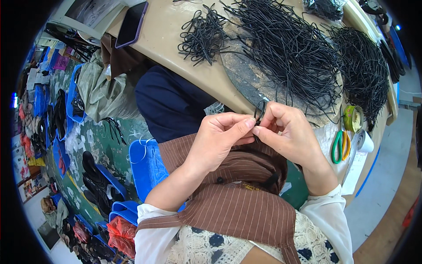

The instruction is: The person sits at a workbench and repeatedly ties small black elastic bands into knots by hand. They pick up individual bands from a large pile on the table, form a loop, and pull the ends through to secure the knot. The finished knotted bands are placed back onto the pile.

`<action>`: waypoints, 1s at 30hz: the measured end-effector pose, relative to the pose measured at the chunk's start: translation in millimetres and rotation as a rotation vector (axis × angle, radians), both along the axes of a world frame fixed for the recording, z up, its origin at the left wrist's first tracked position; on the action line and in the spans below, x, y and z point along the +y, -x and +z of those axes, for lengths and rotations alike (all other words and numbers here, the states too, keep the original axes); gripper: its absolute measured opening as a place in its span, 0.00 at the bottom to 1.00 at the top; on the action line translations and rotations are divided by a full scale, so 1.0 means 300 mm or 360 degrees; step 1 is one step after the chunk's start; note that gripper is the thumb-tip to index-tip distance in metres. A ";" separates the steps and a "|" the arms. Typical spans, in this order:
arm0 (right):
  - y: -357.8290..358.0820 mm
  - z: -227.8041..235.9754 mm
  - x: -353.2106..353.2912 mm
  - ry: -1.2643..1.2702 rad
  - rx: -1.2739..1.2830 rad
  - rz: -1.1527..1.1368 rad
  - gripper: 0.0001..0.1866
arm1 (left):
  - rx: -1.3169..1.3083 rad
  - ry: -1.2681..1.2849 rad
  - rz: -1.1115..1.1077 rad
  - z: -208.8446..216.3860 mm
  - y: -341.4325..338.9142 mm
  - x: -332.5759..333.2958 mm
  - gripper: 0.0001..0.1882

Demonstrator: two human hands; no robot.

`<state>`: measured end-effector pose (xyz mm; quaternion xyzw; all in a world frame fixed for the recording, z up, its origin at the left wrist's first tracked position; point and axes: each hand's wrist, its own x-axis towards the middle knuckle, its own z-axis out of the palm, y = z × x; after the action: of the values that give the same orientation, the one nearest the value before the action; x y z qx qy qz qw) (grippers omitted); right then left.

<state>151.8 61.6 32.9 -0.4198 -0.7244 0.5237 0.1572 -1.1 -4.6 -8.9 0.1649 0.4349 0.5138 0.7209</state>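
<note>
A thin black cord (261,109), bent into a small loop, stands up between my hands at the table's near edge. My left hand (215,136) pinches it with thumb and forefinger. From the other side my right hand (288,132) grips the same cord, fingertips almost touching those of the left. Its lower part is hidden behind my fingers. Just beyond lies a large heap of black cords (285,48) on a worn round board (239,72). A smaller tangle of cords (202,37) rests left of it, and another bundle (362,66) lies to the right.
Right of my hands are green-and-orange-handled scissors (337,147), a small open tin (353,119) and a white roll (364,142). A phone (132,24) lies at the table's far left. Blue bins (147,163) stand on the green floor at left.
</note>
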 end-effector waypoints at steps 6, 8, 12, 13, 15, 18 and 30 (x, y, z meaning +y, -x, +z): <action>-0.014 0.039 0.028 -0.0305 -0.0097 0.0208 0.13 | -0.0252 0.0055 -0.0088 0.034 0.002 -0.002 0.11; -0.013 0.037 0.030 -0.0454 -0.0046 0.0253 0.15 | -0.0276 0.0044 -0.0119 0.040 0.001 -0.002 0.11; -0.013 0.006 0.014 -0.0692 0.0127 0.0158 0.15 | -0.0327 0.0001 -0.0097 0.038 -0.001 0.003 0.11; -0.014 0.001 0.011 -0.0714 0.0159 0.0133 0.15 | -0.0357 -0.0011 -0.0082 0.033 0.000 0.004 0.11; -0.015 -0.020 0.010 -0.0776 0.0227 0.0039 0.14 | -0.0328 0.0010 0.0005 0.038 -0.001 0.011 0.11; -0.015 -0.045 -0.007 -0.0643 0.0306 -0.0070 0.13 | -0.0250 0.0073 0.0041 0.047 0.004 0.020 0.10; -0.036 -0.048 -0.026 0.0617 0.0642 -0.0265 0.06 | 0.0239 -0.0191 0.0130 0.079 0.001 0.029 0.08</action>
<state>162.5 53.8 18.4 -0.3874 -0.5279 0.7106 0.2573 -1.5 4.0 15.0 0.2280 0.4625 0.5541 0.6535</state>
